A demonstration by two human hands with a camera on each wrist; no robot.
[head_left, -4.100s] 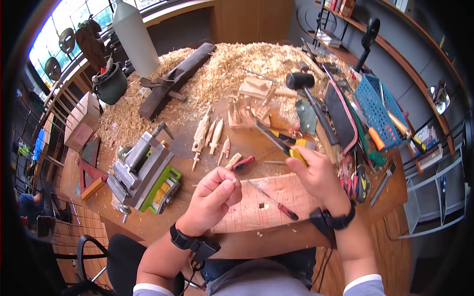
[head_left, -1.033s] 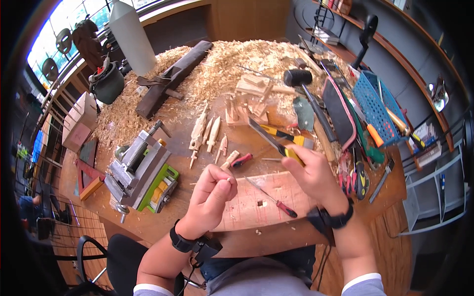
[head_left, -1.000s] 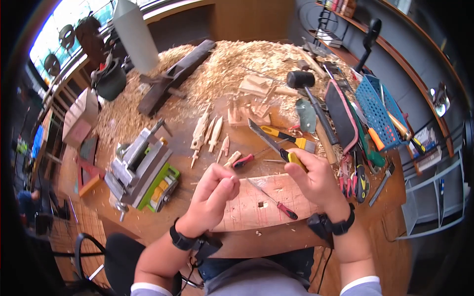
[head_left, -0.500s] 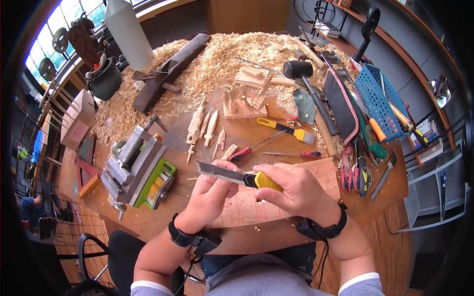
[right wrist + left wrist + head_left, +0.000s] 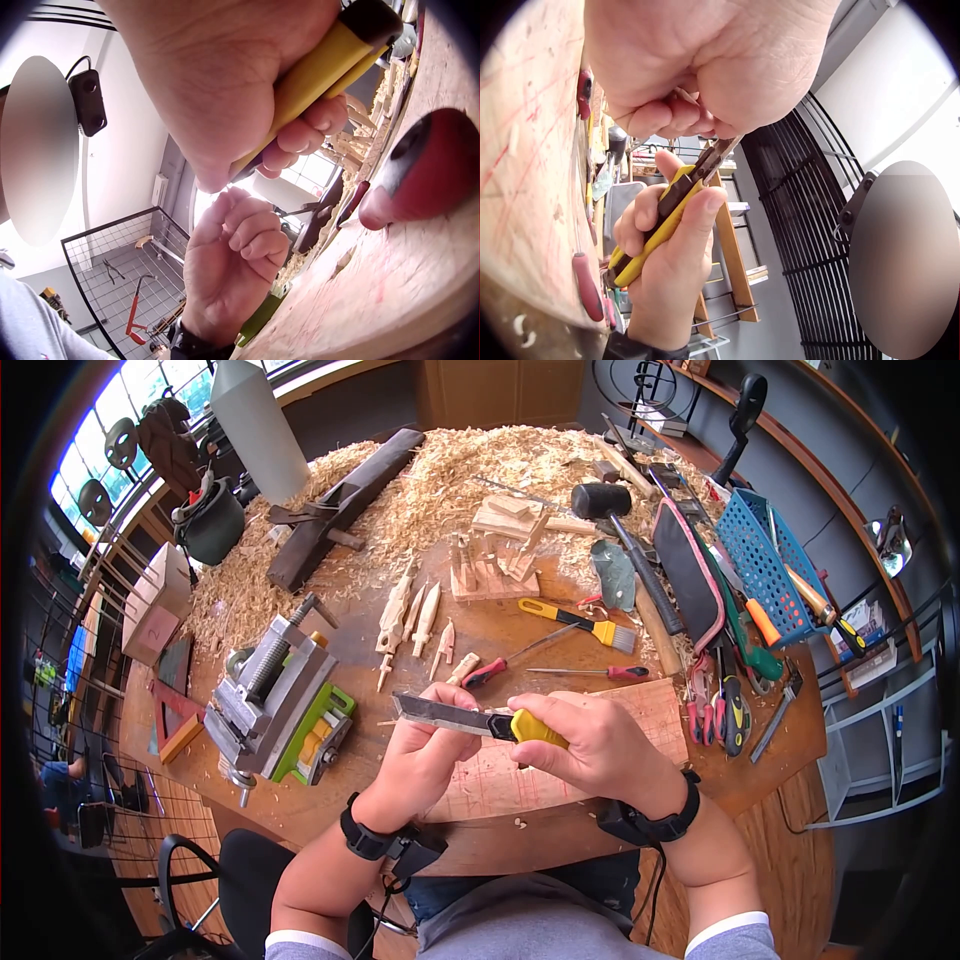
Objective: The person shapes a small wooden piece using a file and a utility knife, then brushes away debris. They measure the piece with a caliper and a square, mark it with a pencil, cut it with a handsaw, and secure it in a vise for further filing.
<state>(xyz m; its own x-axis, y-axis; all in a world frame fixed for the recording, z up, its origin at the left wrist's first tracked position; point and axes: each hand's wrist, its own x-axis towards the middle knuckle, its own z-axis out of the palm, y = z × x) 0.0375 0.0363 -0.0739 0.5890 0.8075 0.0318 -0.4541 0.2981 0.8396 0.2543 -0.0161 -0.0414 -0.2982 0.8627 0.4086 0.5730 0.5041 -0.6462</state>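
My right hand grips a yellow and black utility knife. Its long extended blade points left, across the fingertips of my left hand. Curled fingers and thumb of the left hand pinch a small pale wood piece, mostly hidden in the grip. Both hands are above a pale plank marked with red lines. A red-handled screwdriver lies on that plank under the right hand. Beyond the hands are another red-handled screwdriver and a yellow-handled brush.
A vise stands at left. Several carved wood pieces lie behind the hands, with a heap of shavings and a wooden plane further back. On the right are a mallet and a blue basket.
My right hand has brought the knife left and turned it so the blade lies across the left fingertips. The left hand stays in nearly the same place, still pinching.
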